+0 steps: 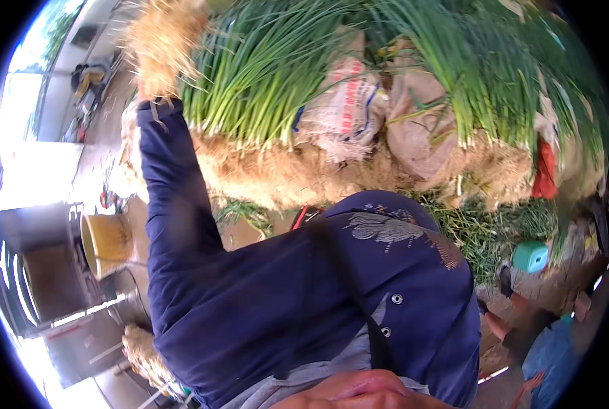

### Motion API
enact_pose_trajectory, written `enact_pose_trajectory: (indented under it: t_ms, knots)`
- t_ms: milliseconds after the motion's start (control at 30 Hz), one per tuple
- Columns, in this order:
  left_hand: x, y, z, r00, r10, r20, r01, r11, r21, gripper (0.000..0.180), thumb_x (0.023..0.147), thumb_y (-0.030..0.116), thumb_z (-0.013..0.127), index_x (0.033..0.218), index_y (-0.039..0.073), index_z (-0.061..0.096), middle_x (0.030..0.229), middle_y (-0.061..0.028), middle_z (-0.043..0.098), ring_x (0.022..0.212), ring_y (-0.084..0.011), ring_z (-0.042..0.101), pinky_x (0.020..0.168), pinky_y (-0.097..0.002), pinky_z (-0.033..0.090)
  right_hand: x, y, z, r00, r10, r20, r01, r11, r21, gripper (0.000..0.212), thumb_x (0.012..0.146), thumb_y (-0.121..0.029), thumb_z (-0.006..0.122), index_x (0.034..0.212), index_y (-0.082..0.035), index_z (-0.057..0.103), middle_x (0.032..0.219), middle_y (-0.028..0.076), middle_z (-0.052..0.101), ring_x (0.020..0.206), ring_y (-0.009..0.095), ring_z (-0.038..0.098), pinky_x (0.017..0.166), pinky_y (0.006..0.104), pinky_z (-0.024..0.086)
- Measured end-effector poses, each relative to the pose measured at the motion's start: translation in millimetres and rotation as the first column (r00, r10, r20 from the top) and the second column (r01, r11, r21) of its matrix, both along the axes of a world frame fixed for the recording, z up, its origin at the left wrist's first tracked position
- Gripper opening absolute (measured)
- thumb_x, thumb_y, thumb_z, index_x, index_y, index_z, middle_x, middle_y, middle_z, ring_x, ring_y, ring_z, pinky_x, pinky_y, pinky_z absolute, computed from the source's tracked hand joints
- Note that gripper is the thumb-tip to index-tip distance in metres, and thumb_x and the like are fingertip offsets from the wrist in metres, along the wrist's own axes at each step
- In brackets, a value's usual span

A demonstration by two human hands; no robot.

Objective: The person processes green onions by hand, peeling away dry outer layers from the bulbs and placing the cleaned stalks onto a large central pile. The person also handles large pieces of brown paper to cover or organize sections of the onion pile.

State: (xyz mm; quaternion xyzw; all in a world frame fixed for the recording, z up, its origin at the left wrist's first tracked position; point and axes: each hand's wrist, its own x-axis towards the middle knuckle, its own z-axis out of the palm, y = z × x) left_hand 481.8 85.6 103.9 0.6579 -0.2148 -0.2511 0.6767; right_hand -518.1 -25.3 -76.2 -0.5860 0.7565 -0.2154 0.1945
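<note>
Head view, cluttered work area: bright openings at far left, floor [105,153] showing beside a yellow bucket [110,242]. Scallions [256,82] lie in a long pile across the top, green leaves pointing away, pale shaggy roots [250,174] facing the wearer. White sack [345,102] with red print and blue line sits mid-pile; beige sack [417,123] just beside it, right. Red cloth [544,170] at the pile's right end.

Left sleeve [175,177], navy, reaches to upper left. Pale root clump [164,48] covers the left hand, just past the cuff, at the pile's left end; cannot tell if the fingers are clamped on it or apart. Right hand out of view.

Loose greens [502,235] lie below the pile, right of the navy jacket [297,293]. Teal container [530,257] near them. Another person [553,354] in blue at lower right.
</note>
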Motion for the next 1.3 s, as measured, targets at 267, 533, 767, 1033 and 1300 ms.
enact_pose_trajectory:
  t_ms: [267,533,767,1033,1300]
  knots:
    - [35,179,-132,0.860,-0.248,-0.447,0.287,0.958,0.021,0.037,0.087,0.023,0.059,0.116,0.001,0.056,0.109,-0.0117,0.063,0.094,-0.0217,0.060,0.081,-0.0332,0.049,-32,92,-58,0.979,0.127,-0.162,-0.029,0.865,0.501,0.018,0.086,-0.020,0.051,0.080,-0.004,0.055,0.077,0.013,0.060,0.072,0.026,0.059,0.069,0.0350,0.050]
    - [8,119,-37,0.745,-0.209,0.634,-0.483,0.486,0.728,0.063,0.079,0.040,0.067,0.121,-0.004,0.050,0.103,-0.0196,0.063,0.095,-0.0315,0.061,0.080,-0.0386,0.048,-41,101,-40,0.955,0.181,-0.233,0.001,0.787,0.617,0.017,0.085,-0.020,0.052,0.079,-0.004,0.056,0.078,0.014,0.059,0.075,0.027,0.058,0.070,0.0370,0.049]
    - [-77,61,-99,0.670,-0.530,0.520,-0.425,0.301,0.854,0.112,0.065,0.060,0.069,0.138,-0.008,0.019,0.133,-0.0266,0.038,0.119,-0.0368,0.044,0.096,-0.0402,0.041,19,38,-69,0.923,0.335,-0.191,-0.153,0.772,0.617,0.016,0.083,-0.019,0.053,0.078,-0.005,0.058,0.080,0.015,0.059,0.077,0.029,0.058,0.070,0.0388,0.048]
    - [-172,62,-122,0.405,-0.639,0.654,-0.465,0.472,0.749,0.105,0.061,0.041,0.075,0.140,-0.002,0.019,0.126,-0.0202,0.041,0.107,-0.0362,0.046,0.090,-0.0454,0.040,171,-6,-138,0.789,0.613,-0.041,-0.462,0.636,0.618,0.016,0.082,-0.019,0.054,0.077,-0.005,0.059,0.081,0.017,0.058,0.080,0.031,0.057,0.070,0.0407,0.048]
    - [-142,66,-117,0.274,-0.558,0.784,-0.295,0.727,0.620,0.103,0.062,0.039,0.077,0.139,-0.001,0.023,0.134,-0.0195,0.040,0.118,-0.0324,0.043,0.099,-0.0432,0.036,242,-38,-200,0.110,0.974,-0.197,-0.944,0.165,0.287,0.009,0.072,-0.017,0.057,0.068,-0.010,0.058,0.075,0.012,0.059,0.076,0.030,0.057,0.066,0.0427,0.047]
